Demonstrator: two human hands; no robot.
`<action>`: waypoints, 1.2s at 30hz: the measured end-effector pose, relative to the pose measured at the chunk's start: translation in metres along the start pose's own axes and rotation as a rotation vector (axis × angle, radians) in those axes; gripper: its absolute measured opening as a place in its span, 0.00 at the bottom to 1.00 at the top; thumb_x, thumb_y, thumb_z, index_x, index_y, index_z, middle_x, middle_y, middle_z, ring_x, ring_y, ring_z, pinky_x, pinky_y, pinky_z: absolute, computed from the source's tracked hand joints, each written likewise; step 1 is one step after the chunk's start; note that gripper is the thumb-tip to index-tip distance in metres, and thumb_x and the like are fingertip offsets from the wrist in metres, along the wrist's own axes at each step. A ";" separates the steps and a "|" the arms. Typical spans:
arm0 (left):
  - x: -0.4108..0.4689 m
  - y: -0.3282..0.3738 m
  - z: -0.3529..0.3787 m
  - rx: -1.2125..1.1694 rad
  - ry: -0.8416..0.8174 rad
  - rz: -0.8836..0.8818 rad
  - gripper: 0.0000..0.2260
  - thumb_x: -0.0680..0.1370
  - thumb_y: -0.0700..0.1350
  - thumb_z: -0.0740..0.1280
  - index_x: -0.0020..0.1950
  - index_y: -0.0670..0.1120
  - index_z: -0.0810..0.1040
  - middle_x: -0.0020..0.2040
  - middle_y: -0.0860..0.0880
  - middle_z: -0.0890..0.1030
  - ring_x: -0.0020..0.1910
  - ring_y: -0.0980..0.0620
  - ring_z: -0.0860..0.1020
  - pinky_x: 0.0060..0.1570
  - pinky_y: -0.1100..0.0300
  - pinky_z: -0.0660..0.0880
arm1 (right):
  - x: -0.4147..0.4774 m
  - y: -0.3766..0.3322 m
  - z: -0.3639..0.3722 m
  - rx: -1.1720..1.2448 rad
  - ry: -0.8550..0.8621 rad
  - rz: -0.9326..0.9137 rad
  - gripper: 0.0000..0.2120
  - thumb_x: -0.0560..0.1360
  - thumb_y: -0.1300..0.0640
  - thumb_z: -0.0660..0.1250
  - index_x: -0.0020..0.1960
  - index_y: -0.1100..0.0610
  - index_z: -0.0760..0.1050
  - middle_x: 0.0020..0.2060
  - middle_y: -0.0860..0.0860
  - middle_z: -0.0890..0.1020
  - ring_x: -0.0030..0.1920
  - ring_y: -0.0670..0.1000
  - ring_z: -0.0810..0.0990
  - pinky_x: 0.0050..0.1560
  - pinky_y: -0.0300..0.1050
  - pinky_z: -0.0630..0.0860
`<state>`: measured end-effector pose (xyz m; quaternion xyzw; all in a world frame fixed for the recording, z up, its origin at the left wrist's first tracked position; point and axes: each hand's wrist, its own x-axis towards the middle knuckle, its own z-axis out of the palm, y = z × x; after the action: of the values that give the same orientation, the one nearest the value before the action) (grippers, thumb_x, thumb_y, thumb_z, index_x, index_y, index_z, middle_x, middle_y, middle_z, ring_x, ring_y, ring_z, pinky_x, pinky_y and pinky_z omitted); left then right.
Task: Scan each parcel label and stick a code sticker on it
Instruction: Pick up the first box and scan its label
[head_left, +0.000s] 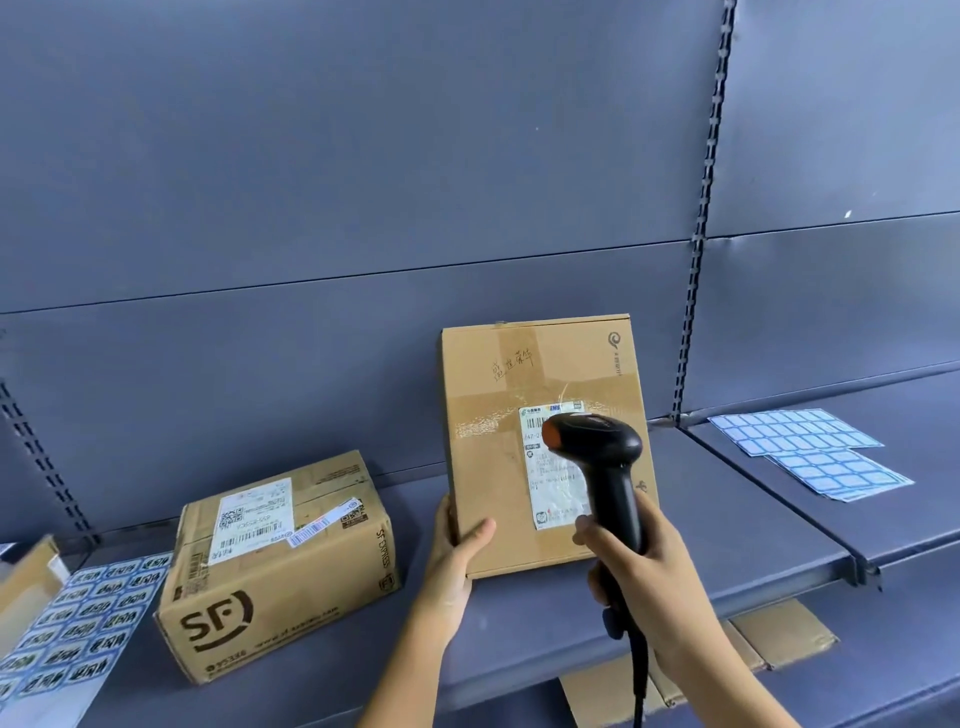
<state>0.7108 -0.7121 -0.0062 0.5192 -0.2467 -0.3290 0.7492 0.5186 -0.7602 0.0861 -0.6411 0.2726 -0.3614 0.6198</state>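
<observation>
The flat parcel (498, 467) is standing on end on the shelf (753, 519) at lower centre, its long axis running vertical and its face toward the viewer. No code sticker is showing on it yet, and sticker sheets (810, 447) are waiting at right. The left hand (457, 561) is gripping its lower left edge. The right hand (639, 566) is clasping the scanner (602, 457) and aiming it at the label (545, 499), so scanning seems to be underway.
</observation>
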 end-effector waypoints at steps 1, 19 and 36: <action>0.000 -0.001 -0.001 0.003 0.002 0.005 0.29 0.66 0.43 0.72 0.67 0.49 0.69 0.62 0.45 0.79 0.61 0.47 0.76 0.64 0.49 0.70 | 0.001 0.001 0.000 -0.003 0.008 0.001 0.09 0.74 0.64 0.66 0.42 0.61 0.66 0.24 0.51 0.66 0.22 0.51 0.65 0.24 0.41 0.63; -0.004 0.004 0.003 -0.008 0.007 -0.015 0.32 0.65 0.44 0.72 0.68 0.49 0.69 0.61 0.47 0.79 0.61 0.48 0.76 0.65 0.50 0.69 | 0.006 0.002 -0.010 0.057 0.010 -0.009 0.09 0.74 0.62 0.67 0.50 0.64 0.69 0.26 0.56 0.66 0.21 0.51 0.64 0.23 0.42 0.64; -0.051 0.015 -0.007 -0.327 0.098 -0.128 0.20 0.69 0.41 0.68 0.61 0.41 0.76 0.51 0.43 0.83 0.51 0.46 0.80 0.44 0.56 0.78 | 0.115 0.070 -0.104 0.165 0.143 0.417 0.13 0.78 0.58 0.65 0.54 0.68 0.73 0.36 0.60 0.78 0.24 0.50 0.80 0.23 0.39 0.75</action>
<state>0.6856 -0.6656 0.0036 0.4206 -0.1197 -0.3862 0.8122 0.5099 -0.9196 0.0285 -0.4907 0.4118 -0.2912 0.7105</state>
